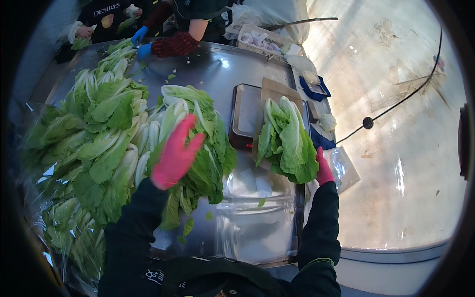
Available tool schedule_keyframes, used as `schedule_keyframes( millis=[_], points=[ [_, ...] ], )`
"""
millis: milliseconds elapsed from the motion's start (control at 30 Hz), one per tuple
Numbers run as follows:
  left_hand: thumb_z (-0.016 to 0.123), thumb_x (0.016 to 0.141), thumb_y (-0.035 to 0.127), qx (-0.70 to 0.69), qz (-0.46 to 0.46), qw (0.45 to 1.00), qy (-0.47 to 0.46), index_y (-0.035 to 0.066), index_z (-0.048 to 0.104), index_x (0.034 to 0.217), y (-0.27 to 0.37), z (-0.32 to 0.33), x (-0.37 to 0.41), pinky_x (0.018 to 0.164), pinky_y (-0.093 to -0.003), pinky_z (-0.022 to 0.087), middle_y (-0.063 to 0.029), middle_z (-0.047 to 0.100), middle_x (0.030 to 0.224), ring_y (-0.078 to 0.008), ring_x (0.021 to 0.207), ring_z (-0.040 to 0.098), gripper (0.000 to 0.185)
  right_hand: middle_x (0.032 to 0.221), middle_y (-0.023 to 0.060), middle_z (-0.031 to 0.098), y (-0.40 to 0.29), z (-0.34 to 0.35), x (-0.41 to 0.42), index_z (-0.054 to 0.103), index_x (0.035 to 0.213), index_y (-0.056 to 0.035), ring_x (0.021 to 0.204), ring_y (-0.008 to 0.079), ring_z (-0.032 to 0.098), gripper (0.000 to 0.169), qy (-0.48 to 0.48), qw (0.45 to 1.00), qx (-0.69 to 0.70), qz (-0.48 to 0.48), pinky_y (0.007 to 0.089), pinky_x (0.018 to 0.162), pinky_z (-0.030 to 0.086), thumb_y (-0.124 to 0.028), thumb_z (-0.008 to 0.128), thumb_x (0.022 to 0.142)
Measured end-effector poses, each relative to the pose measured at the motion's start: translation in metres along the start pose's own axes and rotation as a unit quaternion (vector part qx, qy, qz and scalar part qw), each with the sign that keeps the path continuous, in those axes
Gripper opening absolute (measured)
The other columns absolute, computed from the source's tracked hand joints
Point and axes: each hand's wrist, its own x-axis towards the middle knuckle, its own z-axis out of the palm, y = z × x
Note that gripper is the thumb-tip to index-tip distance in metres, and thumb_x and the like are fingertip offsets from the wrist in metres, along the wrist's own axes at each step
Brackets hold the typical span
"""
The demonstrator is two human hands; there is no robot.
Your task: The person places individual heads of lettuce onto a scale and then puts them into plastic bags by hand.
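My left hand (178,154), in a pink glove, is over a pile of leafy Chinese cabbage (200,107) with its fingers apart and nothing in it. My right hand (324,167), also gloved in pink, touches the lower right leaf edge of a cabbage bunch (287,137). Leaves hide some of its fingers, so its grip cannot be made out. That bunch rests on a brown board (276,89), which lies across the right part of a digital scale (246,107) with a lit red display. Clear plastic bags (256,230) lie flat in front of the scale.
More cabbage (107,144) covers the left of the metal table (200,67), partly under clear film. At the far edge a co-worker's blue-gloved hands (143,44) touch leaves; another person stands beside. A plastic crate (265,41) and a blue tray (315,91) stand along the right.
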Motion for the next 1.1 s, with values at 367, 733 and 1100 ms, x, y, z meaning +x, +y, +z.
schedule_keyframes(
  millis=[367,733,1100],
  points=[
    [0.064,0.081,0.011,-0.254,-0.175,0.936,-0.171,0.005,0.011,0.147,-0.059,0.189,0.075,0.100,-0.0345,0.038,-0.0209,0.040,0.138,-0.0253,0.123,0.044,0.085,0.109,0.0063,0.062,0.004,0.111,-0.030,0.053,0.123,-0.0002,0.095,0.0152,0.059,0.046,-0.025,0.988,-0.065,-0.137,0.0282,0.084,0.047,-0.033,0.058,0.091],
    [0.061,0.074,0.008,-0.037,0.007,0.990,-0.138,0.002,0.008,0.147,-0.005,0.125,-0.125,0.109,-0.0396,0.024,-0.0264,0.026,0.141,-0.0416,0.131,0.027,0.090,0.120,0.0090,0.057,0.086,0.167,-0.118,0.044,0.132,-0.0039,0.105,0.0215,0.057,0.056,-0.129,0.990,0.049,-0.011,0.0351,0.090,0.047,-0.034,0.060,0.088],
    [0.064,0.085,0.041,-0.442,-0.286,0.824,-0.210,0.010,0.016,0.147,-0.033,0.047,-0.198,0.106,-0.0349,0.030,-0.0090,0.036,0.142,-0.0195,0.128,0.036,0.084,0.138,0.0065,0.039,0.159,0.236,-0.210,0.022,0.146,-0.0092,0.120,0.0162,0.043,0.054,-0.161,0.984,0.028,-0.069,0.0312,0.099,0.038,-0.019,0.044,0.098]
  ],
)
